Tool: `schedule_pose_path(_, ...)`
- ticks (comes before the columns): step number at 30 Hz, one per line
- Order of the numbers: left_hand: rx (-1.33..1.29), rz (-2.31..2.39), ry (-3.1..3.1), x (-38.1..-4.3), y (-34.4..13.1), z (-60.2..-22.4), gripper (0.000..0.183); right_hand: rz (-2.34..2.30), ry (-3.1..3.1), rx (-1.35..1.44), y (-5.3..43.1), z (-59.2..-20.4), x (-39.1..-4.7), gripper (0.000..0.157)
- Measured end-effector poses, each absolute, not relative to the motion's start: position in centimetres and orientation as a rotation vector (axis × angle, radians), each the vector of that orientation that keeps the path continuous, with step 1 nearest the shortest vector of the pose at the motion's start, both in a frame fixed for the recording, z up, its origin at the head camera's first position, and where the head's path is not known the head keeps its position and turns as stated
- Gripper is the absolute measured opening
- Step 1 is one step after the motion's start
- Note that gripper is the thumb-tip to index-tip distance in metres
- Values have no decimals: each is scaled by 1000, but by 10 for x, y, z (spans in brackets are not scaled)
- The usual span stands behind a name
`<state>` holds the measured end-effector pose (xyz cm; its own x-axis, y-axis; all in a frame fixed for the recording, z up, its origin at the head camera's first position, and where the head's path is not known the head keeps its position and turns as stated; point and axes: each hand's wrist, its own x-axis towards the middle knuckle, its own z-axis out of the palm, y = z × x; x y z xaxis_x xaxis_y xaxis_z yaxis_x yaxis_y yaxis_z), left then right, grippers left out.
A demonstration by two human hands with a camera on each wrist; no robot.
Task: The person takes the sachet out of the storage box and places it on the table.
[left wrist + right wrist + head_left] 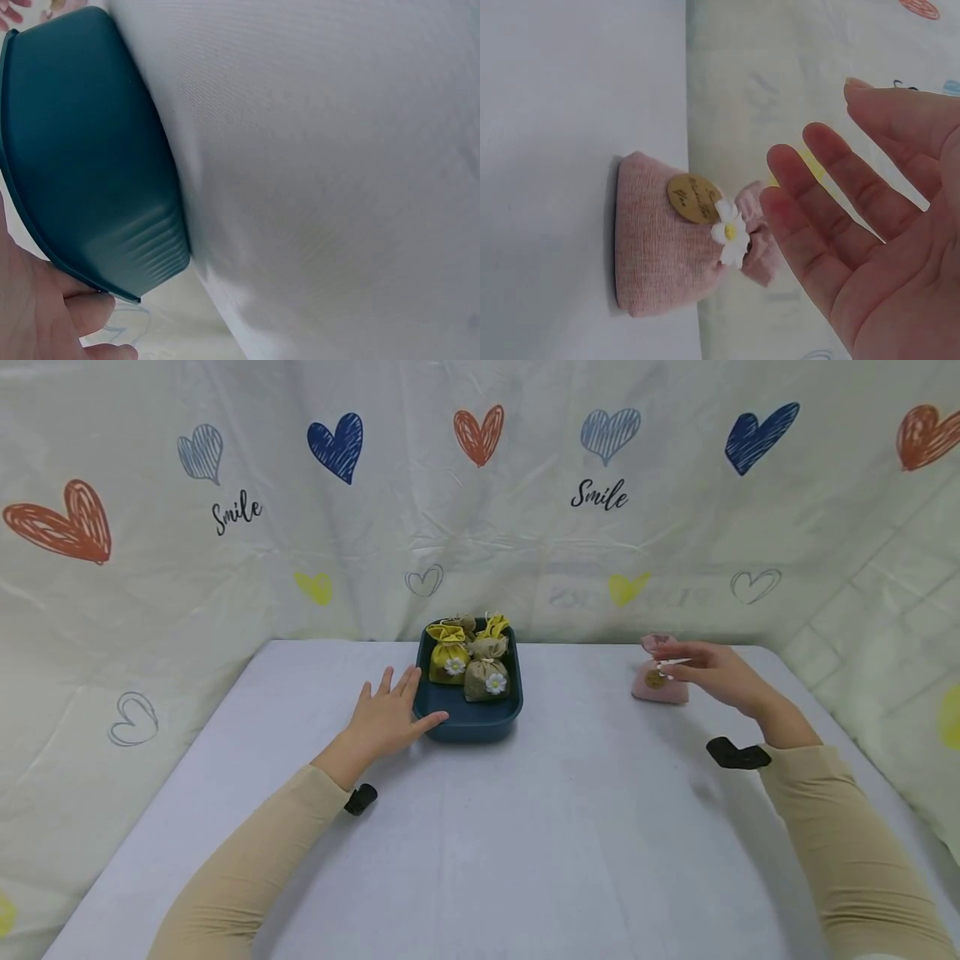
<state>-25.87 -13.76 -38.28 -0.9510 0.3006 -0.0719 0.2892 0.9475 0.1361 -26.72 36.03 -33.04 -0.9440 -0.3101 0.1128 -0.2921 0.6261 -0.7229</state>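
Upright pink pouch (660, 247), neck gathered, with white daisy (730, 232) and round tan tag (691, 198). Right hand (711, 673) beside it, fingers extended; left hand (384, 720), fingers spread, at blue tray (472, 729).

Smth semi-matt plas. tray (90, 150) & rough-wvn matt cloth pink bag (664, 247)

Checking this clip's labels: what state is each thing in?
Teal tray: upright, partly filled
Pink pouch: upright, neck gathered, outside tray
Front yellow pouch: upright, neck gathered
Front brown pouch: upright, neck gathered
Back pouches: partly hidden
Left fingers: spread, at tray's rim
Right fingers: extended, gripping nothing
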Motion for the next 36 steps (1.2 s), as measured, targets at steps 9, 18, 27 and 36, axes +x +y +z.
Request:
schedule_pose_path(9,462,187,3010,-257,-138,-381,99,-1271,2798,-575,342,-329,-269,43)
schedule_pose_path(18,453,189,3009,-257,-138,-380,99,-1322,2721,-653,316,-326,-272,40)
schedule_pose_path(27,457,194,3009,-257,-138,-381,99,-1270,2748,-678,292,-324,-276,39)
schedule_pose_path(36,468,208,3008,-255,-138,-378,99,-1326,2691,-733,273,-324,-280,37)
